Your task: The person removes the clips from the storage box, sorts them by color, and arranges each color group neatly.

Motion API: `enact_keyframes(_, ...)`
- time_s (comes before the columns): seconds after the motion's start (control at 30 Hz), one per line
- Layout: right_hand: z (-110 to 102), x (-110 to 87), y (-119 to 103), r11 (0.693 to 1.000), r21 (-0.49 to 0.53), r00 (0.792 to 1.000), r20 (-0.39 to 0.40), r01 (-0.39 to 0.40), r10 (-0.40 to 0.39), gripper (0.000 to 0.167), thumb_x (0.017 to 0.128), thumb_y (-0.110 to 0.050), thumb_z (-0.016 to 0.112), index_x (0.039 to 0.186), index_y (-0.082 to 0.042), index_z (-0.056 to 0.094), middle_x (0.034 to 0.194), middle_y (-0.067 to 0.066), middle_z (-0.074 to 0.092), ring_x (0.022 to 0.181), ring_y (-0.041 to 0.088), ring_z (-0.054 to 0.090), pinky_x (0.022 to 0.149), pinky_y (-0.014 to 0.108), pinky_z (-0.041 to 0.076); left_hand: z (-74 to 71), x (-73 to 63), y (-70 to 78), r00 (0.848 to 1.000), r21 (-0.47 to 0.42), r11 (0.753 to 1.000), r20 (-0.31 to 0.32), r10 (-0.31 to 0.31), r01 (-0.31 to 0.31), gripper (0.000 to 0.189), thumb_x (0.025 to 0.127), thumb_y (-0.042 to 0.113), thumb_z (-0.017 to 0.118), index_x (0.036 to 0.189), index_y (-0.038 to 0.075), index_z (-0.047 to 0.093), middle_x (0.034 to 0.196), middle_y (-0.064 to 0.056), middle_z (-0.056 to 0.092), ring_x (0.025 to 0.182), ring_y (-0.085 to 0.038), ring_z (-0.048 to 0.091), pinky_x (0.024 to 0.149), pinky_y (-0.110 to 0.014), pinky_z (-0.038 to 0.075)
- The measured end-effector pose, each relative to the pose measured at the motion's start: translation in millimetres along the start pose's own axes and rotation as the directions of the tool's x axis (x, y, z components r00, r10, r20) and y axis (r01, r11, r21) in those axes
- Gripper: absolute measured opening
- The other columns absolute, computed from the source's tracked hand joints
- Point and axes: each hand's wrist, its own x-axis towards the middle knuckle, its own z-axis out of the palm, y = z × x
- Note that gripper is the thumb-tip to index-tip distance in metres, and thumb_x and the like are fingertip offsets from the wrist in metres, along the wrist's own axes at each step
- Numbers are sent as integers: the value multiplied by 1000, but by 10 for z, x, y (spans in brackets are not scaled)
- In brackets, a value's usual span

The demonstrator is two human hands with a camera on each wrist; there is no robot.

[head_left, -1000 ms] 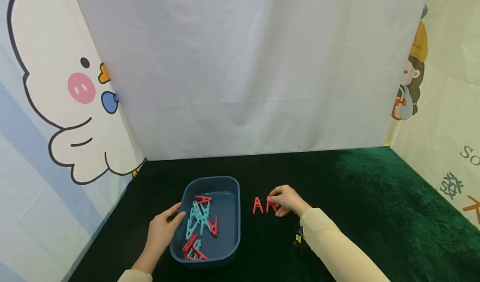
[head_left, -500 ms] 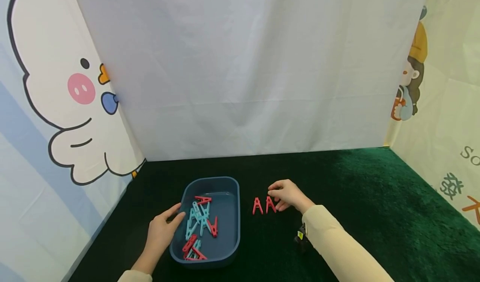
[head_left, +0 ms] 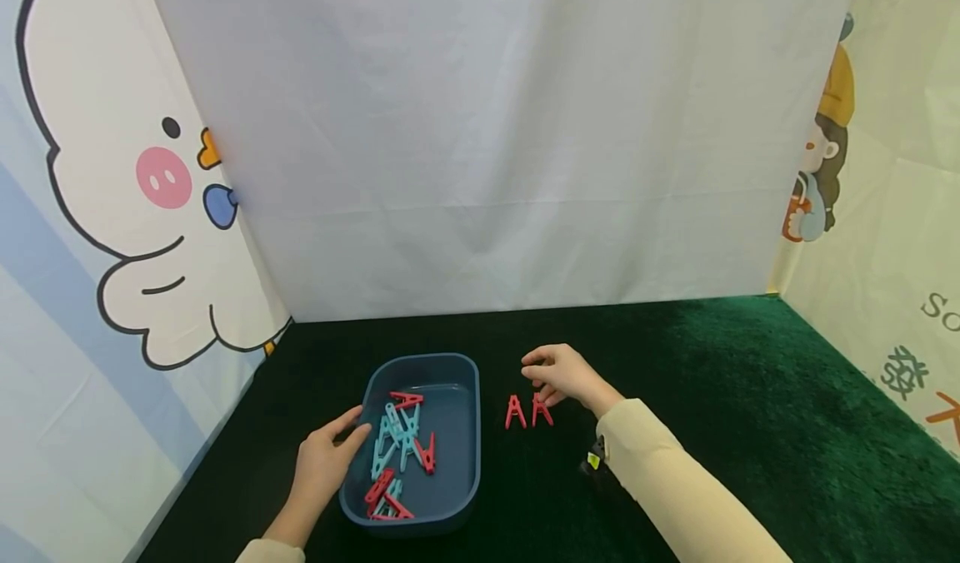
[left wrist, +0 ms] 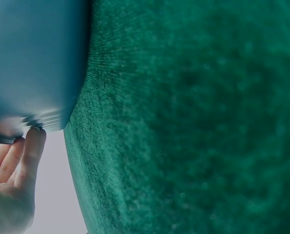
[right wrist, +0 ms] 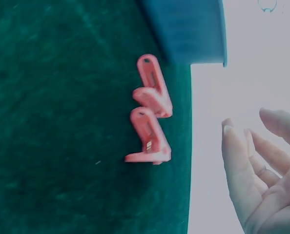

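The change of the last second belongs to the right hand [head_left: 566,376]. It was pinching the second clip a second ago. Now it has let go and drifted up and away, and sits beyond and above that clip, on the right side of the tub. Its fingers are loosely bent with a wide gap to the thumb, and nothing is between them.

The slate-blue, round-cornered plastic tub [head_left: 456,484] is where it was. So is the left hand [head_left: 322,463] at its left wall, the thumb lapping over the rim and the fingers against the outside, gripping the edge lightly.

Just right of the tub are two A-shaped red plastic clips: the first clip [right wrist: 155,99] nearer the tub, the second clip [right wrist: 157,141] on its far side from the tub. In the head view they sit side by side, legs spread toward the person. (The right wrist picture is soft, so whether they stand on the dark green plush cloth [head_left: 750,380] or lie flat is hard to tell.)

Inside the tub, mostly toward its left side, the jumble of red and pale-teal plastic clips [head_left: 406,442] looks unchanged. I judge the second clip's placing finished, which makes a neat pair outside the tub.
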Motion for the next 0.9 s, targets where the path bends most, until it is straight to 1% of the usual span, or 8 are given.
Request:
enact_keyframes(0.1,24,-10,-86,1000,2,1000,4,18,-18,28,91,-15,59,116,-3,60,93,21,60,59,21,61,53,32,53,0,-5,1,1000,2,1000,-3,4,-4,47,93,31,54,134,9,49,133,-24,44,98,-29,59,73,-37,52)
enact_keyframes(0.23,61,-6,-184,1000,0,999,16,29,-29,30,91,-16,59,118,-4,59,89,15,60,60,21,61,54,32,53,-3,-5,-8,1000,2,1000,-4,7,-7,47,93,31,54,134,9,49,133,-24,44,98,-29,59,73,-37,52)
enact_keyframes(0.4,120,-9,-316,998,8,996,50,70,-70,33,90,-17,61,120,-5,57,87,10,60,64,25,61,58,36,53,-8,-4,-21,1000,7,1000,3,13,-13,48,93,33,54,134,9,49,132,-24,45,97,-28,59,73,-36,52)
enact_keyframes(0.6,211,-25,-461,993,1,990,82,114,-114,34,89,-18,61,121,-5,57,87,9,60,68,28,62,59,37,53,-4,-13,-11,1000,-1,1000,4,9,-9,49,93,34,54,135,10,48,133,-23,45,98,-28,58,75,-38,51)
enact_keyframes(0.77,284,-35,-546,990,-9,985,105,141,-139,35,89,-19,62,121,-6,57,87,9,60,67,28,62,59,38,53,-4,-16,-6,1000,7,1000,-2,9,-9,51,92,37,54,134,10,48,133,-23,44,99,-28,58,76,-38,51)
enact_keyframes(0.9,336,-54,-609,987,-24,980,124,160,-156,36,89,-19,62,122,-6,57,89,11,61,69,31,62,60,40,53,-3,-6,-9,1000,10,1000,-4,6,-6,51,92,38,55,134,10,49,133,-23,44,99,-28,58,77,-39,51)
